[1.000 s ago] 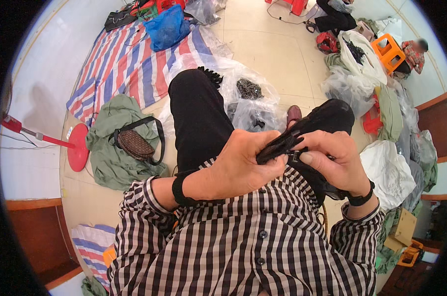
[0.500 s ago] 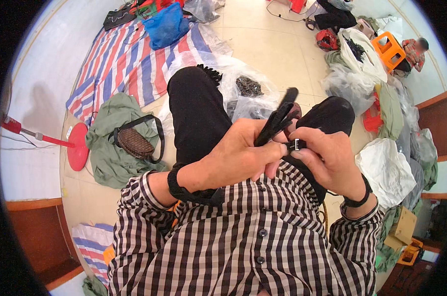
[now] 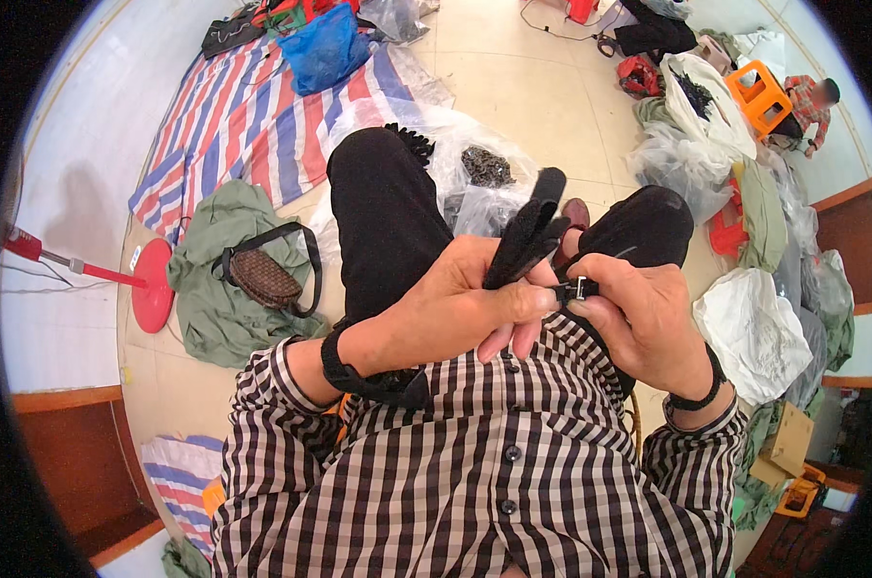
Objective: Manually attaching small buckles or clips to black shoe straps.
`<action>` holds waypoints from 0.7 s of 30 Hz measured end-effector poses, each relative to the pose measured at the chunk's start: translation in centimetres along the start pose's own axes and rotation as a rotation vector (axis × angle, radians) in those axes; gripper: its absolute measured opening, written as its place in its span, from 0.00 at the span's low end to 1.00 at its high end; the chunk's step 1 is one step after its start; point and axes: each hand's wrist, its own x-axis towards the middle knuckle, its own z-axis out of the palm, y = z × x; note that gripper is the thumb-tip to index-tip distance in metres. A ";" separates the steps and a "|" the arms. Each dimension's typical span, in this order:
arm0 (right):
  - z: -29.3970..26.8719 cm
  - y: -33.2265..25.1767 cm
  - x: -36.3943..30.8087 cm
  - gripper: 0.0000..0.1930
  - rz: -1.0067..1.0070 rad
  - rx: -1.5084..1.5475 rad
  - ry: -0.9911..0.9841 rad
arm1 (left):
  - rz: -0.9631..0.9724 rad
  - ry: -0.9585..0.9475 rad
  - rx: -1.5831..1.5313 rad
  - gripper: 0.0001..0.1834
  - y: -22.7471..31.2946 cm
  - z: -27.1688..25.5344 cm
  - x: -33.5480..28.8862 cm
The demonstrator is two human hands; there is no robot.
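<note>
My left hand [image 3: 469, 301] is closed around a black fabric strap [image 3: 535, 223], whose folded lengths stick up past the fingers. My right hand [image 3: 631, 303] pinches a small black buckle with a shiny metal edge [image 3: 580, 288] between thumb and forefinger. The left thumb tip almost meets the buckle, where a bit of black strap runs between the two hands. Both hands are over my lap, above the checked shirt. How the strap passes through the buckle is too small to make out.
Between my knees on the floor lies a clear plastic bag [image 3: 508, 144] holding small dark pieces. A green cloth with a brown pouch [image 3: 265, 279] lies at left, near a red stand base [image 3: 153, 286]. White sacks [image 3: 752, 332] and an orange stool [image 3: 758, 99] are at right, with a person [image 3: 809, 111] beyond.
The strap's upper end has tipped slightly left and the left fingers have shifted a little. The buckle stays pinched in my right hand, nearly in place.
</note>
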 end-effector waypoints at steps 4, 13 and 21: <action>0.0 0.4 0.2 0.14 -0.065 -0.042 0.003 | -0.046 0.014 0.009 0.06 0.6 -0.1 0.1; 0.3 0.6 0.6 0.17 -0.160 -0.104 0.096 | -0.014 0.027 0.090 0.06 1.1 -0.2 0.5; 0.3 0.4 0.2 0.15 -0.119 -0.123 0.046 | 0.133 0.168 0.324 0.03 0.2 1.1 0.4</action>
